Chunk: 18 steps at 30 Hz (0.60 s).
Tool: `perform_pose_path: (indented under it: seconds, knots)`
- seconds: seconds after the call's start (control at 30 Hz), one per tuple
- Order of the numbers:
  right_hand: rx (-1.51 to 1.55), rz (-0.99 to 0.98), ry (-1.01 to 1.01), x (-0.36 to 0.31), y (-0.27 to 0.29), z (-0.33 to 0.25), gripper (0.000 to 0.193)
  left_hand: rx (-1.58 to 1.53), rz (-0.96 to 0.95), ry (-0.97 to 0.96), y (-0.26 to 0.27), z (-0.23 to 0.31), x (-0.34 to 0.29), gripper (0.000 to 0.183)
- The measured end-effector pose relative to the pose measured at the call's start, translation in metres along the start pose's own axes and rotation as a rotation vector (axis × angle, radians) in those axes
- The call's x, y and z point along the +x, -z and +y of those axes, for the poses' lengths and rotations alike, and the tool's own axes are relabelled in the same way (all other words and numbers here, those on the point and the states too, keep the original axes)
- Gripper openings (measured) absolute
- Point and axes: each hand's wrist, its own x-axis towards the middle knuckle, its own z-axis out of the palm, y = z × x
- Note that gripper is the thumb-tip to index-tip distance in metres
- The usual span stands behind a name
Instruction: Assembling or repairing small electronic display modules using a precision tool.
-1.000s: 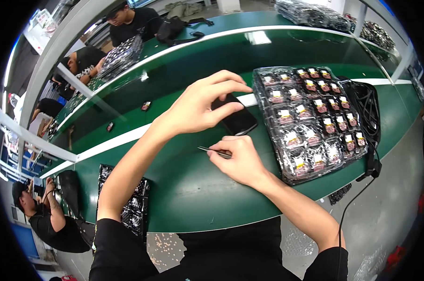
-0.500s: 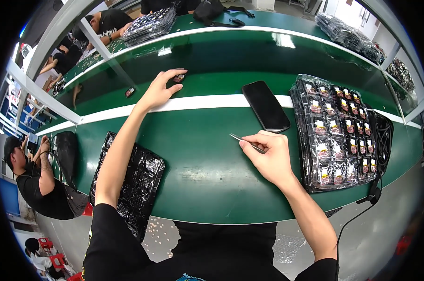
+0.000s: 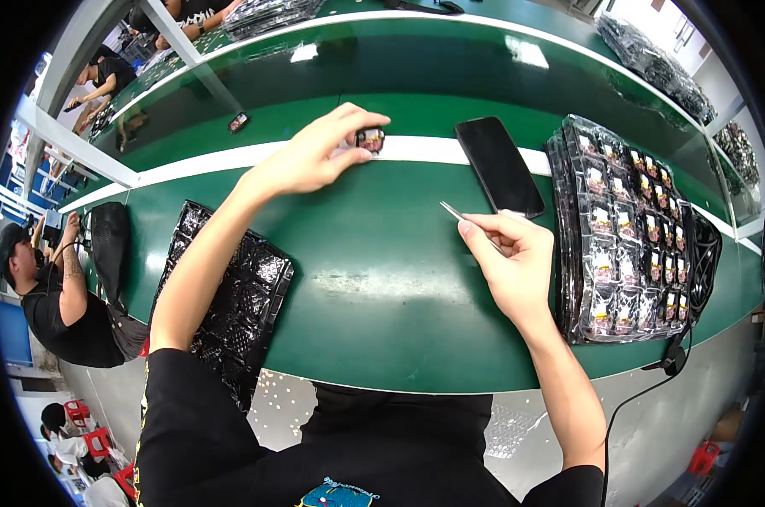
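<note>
Between thumb and fingers, my left hand [image 3: 327, 152] grips a small dark case with a coloured label [image 3: 370, 139], held over the white strip along the table's far side. A pair of metal tweezers [image 3: 452, 210] is pinched in my right hand [image 3: 515, 262], the tips pointing up and left above the green table [image 3: 374, 321]. A black phone [image 3: 501, 166] lies just beyond that hand. To its right stands a stack of clear trays [image 3: 623, 237] filled with similar small labelled cases. Another such case [image 3: 239, 122] rests on the green surface past the strip.
Crumpled black plastic trays [image 3: 239, 296] lie under my left forearm. A coiled black cable [image 3: 702, 262] sits behind the tray stack and trails off the table edge. Metal posts [image 3: 78, 139] rise at the left, where a person [image 3: 57, 296] sits. More packed trays [image 3: 653, 68] lie beyond the partition.
My left hand has lifted the small case and brought it nearer, to the right over the white strip. My right hand still holds the tweezers. The view has shifted slightly.
</note>
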Motion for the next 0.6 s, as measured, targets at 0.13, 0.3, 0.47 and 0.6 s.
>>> perform_pose_path:
  seconds: [0.13,0.3,0.47,0.6]
  knots:
    - [0.110,-0.006,-0.021,0.002,-0.008,-0.003,0.012,0.064,-0.168,-0.065,-0.026,0.064,-0.033,0.048]
    - [0.017,-0.032,0.016,0.001,-0.010,-0.005,0.012,0.023,-0.149,-0.047,-0.034,0.067,-0.040,0.066]
    - [0.005,-0.045,-0.032,-0.001,-0.010,-0.008,0.011,-0.181,-0.130,-0.076,-0.037,0.047,-0.042,0.061]
    - [0.044,-0.084,-0.077,-0.003,-0.011,-0.011,0.011,-0.152,-0.079,-0.112,-0.042,0.044,-0.042,0.057]
